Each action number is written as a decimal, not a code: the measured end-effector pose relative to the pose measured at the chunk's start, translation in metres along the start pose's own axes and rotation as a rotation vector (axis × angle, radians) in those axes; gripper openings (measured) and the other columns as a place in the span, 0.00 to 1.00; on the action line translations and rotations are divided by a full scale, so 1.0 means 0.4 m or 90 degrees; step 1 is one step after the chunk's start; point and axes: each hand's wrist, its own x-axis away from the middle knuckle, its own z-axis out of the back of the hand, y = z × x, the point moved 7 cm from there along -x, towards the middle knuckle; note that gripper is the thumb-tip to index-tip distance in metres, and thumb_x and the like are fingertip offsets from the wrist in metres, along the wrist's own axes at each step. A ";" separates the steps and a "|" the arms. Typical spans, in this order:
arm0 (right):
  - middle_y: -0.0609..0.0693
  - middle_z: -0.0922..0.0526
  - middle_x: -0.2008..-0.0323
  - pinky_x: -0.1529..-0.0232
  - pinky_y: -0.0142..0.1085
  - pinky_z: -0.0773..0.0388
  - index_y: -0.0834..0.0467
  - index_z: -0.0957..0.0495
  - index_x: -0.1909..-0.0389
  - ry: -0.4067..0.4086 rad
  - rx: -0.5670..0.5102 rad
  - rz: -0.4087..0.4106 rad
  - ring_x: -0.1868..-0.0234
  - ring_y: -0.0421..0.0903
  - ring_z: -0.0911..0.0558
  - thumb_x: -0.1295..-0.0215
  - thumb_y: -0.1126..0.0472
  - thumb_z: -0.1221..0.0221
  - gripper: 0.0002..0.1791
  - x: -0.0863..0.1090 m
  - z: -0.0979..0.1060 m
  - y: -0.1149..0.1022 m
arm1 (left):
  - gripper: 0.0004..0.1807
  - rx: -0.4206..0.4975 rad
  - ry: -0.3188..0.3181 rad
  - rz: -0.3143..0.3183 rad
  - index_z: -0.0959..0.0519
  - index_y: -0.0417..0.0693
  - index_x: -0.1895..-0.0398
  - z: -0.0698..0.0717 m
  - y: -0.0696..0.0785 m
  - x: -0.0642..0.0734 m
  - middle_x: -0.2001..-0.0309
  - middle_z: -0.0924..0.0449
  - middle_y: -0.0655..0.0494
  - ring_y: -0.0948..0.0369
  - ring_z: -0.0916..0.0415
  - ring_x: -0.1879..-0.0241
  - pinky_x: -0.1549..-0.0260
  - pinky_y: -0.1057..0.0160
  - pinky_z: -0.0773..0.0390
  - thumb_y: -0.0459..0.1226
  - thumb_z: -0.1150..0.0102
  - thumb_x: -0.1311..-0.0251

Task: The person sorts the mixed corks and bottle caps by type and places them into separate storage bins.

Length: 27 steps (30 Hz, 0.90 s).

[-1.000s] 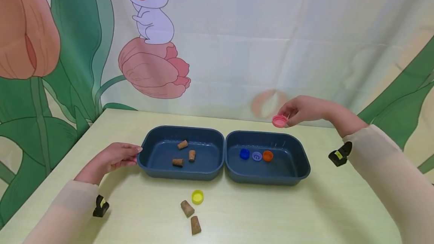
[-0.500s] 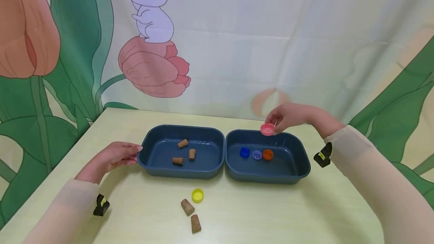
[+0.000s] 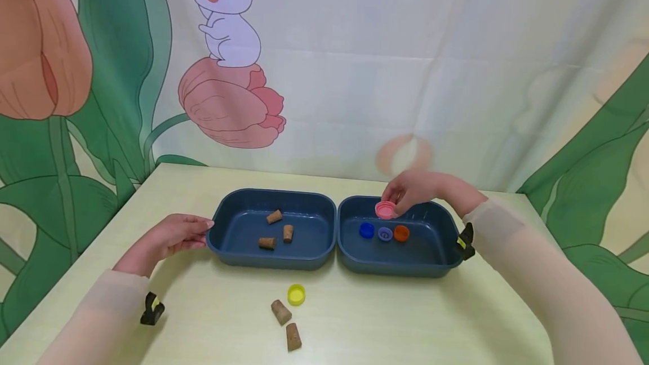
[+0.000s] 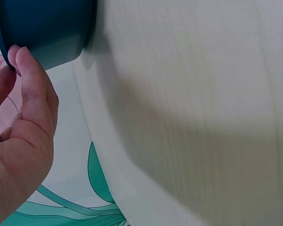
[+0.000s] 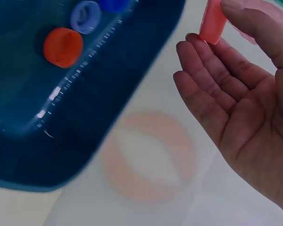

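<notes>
My right hand [image 3: 414, 189] pinches a pink bottle cap [image 3: 385, 210] between thumb and fingers, above the back part of the right dark blue tray [image 3: 400, 267]. In that tray lie a blue cap [image 3: 367, 230], a purple cap [image 3: 385, 234] and an orange cap [image 3: 401, 234] in a row. In the right wrist view the pink cap [image 5: 213, 21] shows edge-on. My left hand [image 3: 174, 234] pinches the left rim of the left dark blue tray [image 3: 271, 262], as the left wrist view shows with thumb and fingers at the rim. Three corks [image 3: 274, 217] lie inside that tray.
A yellow cap [image 3: 296, 294] and two corks, one nearer the trays [image 3: 281, 312] and one nearer the front [image 3: 293, 337], lie on the pale table [image 3: 405, 325]. The trays stand side by side. A printed cloth [image 3: 345, 72] hangs behind the table.
My right hand has moved left and down with the pink cap, from beyond the right tray's back edge to over its inside. My left hand has stayed at the rim.
</notes>
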 end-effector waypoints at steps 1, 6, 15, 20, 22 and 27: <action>0.59 0.13 0.52 0.48 0.35 0.16 0.66 0.20 0.45 -0.005 0.003 -0.002 0.54 0.44 0.17 0.36 0.61 0.34 0.21 -0.007 -0.009 0.003 | 0.18 0.000 -0.001 0.000 0.23 0.31 0.44 0.000 0.000 0.000 0.74 0.18 0.64 0.70 0.19 0.72 0.66 0.73 0.14 0.38 0.47 0.24; 0.57 0.13 0.52 0.49 0.32 0.18 0.64 0.20 0.45 -0.029 0.010 -0.015 0.57 0.41 0.19 0.37 0.60 0.35 0.21 -0.035 -0.041 0.013 | 0.17 -0.001 -0.002 -0.004 0.23 0.32 0.44 0.000 0.002 0.001 0.74 0.18 0.65 0.70 0.19 0.72 0.65 0.73 0.14 0.39 0.47 0.24; 0.56 0.14 0.52 0.48 0.31 0.19 0.64 0.19 0.44 -0.065 0.005 -0.016 0.56 0.41 0.20 0.37 0.61 0.36 0.21 -0.080 -0.084 0.031 | 0.14 0.015 -0.007 -0.009 0.20 0.37 0.47 0.001 -0.003 0.000 0.74 0.17 0.65 0.70 0.19 0.72 0.65 0.72 0.13 0.38 0.47 0.24; 0.54 0.14 0.54 0.52 0.29 0.20 0.64 0.20 0.46 -0.088 0.002 -0.017 0.59 0.40 0.20 0.39 0.62 0.35 0.20 -0.098 -0.108 0.042 | 0.14 0.013 -0.005 -0.007 0.20 0.37 0.47 0.002 -0.005 -0.001 0.74 0.17 0.65 0.70 0.19 0.73 0.65 0.73 0.13 0.38 0.47 0.24; 0.53 0.14 0.55 0.53 0.28 0.21 0.63 0.19 0.47 -0.100 -0.004 -0.026 0.60 0.39 0.21 0.39 0.62 0.35 0.19 -0.102 -0.116 0.047 | 0.14 0.013 -0.006 -0.007 0.20 0.37 0.47 0.003 -0.006 -0.003 0.74 0.17 0.65 0.70 0.19 0.73 0.65 0.73 0.13 0.38 0.47 0.24; 0.53 0.14 0.54 0.53 0.28 0.21 0.62 0.19 0.47 -0.114 -0.013 -0.049 0.59 0.40 0.21 0.38 0.62 0.33 0.19 -0.105 -0.131 0.053 | 0.12 0.022 -0.009 -0.006 0.18 0.41 0.49 0.007 -0.010 -0.009 0.74 0.17 0.65 0.70 0.19 0.73 0.66 0.73 0.14 0.38 0.47 0.24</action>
